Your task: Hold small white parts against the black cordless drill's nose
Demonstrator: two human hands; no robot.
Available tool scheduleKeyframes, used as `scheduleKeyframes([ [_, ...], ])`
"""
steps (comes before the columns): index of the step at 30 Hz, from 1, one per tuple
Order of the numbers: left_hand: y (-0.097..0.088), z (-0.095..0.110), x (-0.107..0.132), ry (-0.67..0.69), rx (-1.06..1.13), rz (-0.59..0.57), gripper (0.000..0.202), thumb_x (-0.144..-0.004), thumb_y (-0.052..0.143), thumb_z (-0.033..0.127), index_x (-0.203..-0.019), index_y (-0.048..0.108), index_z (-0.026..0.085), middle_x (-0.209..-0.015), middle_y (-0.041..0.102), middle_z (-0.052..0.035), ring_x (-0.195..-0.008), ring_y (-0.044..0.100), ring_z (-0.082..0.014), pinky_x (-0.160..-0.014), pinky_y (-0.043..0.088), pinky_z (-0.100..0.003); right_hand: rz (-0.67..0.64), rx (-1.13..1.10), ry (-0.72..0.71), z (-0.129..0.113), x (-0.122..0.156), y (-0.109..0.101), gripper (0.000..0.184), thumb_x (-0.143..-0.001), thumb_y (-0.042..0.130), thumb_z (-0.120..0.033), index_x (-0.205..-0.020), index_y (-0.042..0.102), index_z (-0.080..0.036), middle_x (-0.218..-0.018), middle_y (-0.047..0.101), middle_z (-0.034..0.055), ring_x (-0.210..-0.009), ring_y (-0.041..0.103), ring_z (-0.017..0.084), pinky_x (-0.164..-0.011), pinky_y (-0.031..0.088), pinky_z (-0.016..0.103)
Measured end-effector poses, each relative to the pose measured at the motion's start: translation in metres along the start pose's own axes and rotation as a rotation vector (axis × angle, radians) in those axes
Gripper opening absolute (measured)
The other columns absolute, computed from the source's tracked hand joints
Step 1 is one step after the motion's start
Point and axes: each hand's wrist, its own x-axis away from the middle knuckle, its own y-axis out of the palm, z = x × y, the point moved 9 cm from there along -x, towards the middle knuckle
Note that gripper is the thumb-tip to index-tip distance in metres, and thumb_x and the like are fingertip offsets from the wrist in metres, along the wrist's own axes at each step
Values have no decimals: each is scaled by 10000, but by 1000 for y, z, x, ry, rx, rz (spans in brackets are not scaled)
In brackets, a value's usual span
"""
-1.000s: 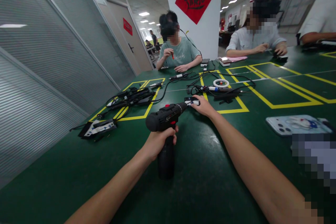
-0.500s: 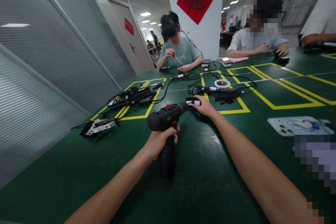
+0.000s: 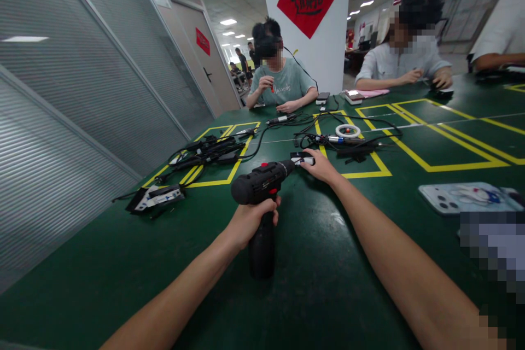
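My left hand (image 3: 250, 219) is wrapped round the grip of a black cordless drill (image 3: 260, 188) with a red button on top, held upright over the green table (image 3: 311, 262). The drill's nose points away from me at a small black and white part (image 3: 302, 159). My right hand (image 3: 322, 167) is stretched out and pinches that part right at the drill's tip, resting on the table.
A black and white device (image 3: 153, 198) lies at the left. Tangled black cables and tools (image 3: 209, 152) fill the yellow-marked boxes, with a white ring (image 3: 346, 130) beyond. A phone (image 3: 467, 197) lies at the right. Other people sit at the far side.
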Motion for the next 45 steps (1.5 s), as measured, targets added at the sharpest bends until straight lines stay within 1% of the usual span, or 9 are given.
scheduleKeyframes([
  [4,-1,-3,0,-10,-21,-7,173,-756,543,251,-877,604,144,-569,586,-21,-554,515,-146,-569,383,-255,-1,-1,-6,0,0,0,493,-794,616,-368,-1259,533,-228,-1176,547,88,-1084,546,229,-987,417,378],
  [11,1,-2,1,-23,1,-7,154,-751,562,263,-843,587,142,-559,574,-17,-552,510,-144,-571,380,-256,4,-7,-11,0,0,0,483,-794,610,-358,-1250,540,-216,-1191,552,94,-1101,539,235,-995,411,383],
  [19,-1,-1,0,5,-16,-3,157,-755,531,226,-869,597,141,-561,583,-17,-551,514,-140,-569,376,-252,5,0,-8,1,-1,2,502,-788,625,-361,-1258,534,-209,-1193,550,97,-1102,540,231,-995,414,373],
  [27,0,-3,-1,-12,7,-9,125,-756,552,237,-831,586,144,-570,573,-16,-561,519,-139,-579,381,-254,3,-8,-16,-1,0,1,488,-794,613,-357,-1253,535,-215,-1191,552,95,-1091,543,233,-990,415,382],
  [33,-1,-3,0,6,-12,-15,145,-766,536,237,-860,590,142,-573,581,-21,-562,518,-144,-578,379,-261,0,-5,-12,-1,0,0,482,-794,617,-353,-1248,539,-212,-1189,552,97,-1092,543,232,-989,415,372],
  [38,0,-3,-1,3,-8,-22,133,-767,538,242,-846,582,145,-576,573,-17,-565,516,-143,-582,379,-262,1,-6,-13,0,0,1,488,-795,616,-361,-1254,537,-214,-1192,551,95,-1092,546,231,-989,416,377],
  [45,0,-1,0,-8,-16,2,144,-751,534,229,-853,588,144,-561,580,-17,-552,506,-140,-572,374,-257,-2,5,-4,1,-1,2,501,-791,622,-359,-1261,532,-211,-1206,547,98,-1112,537,233,-997,411,375],
])
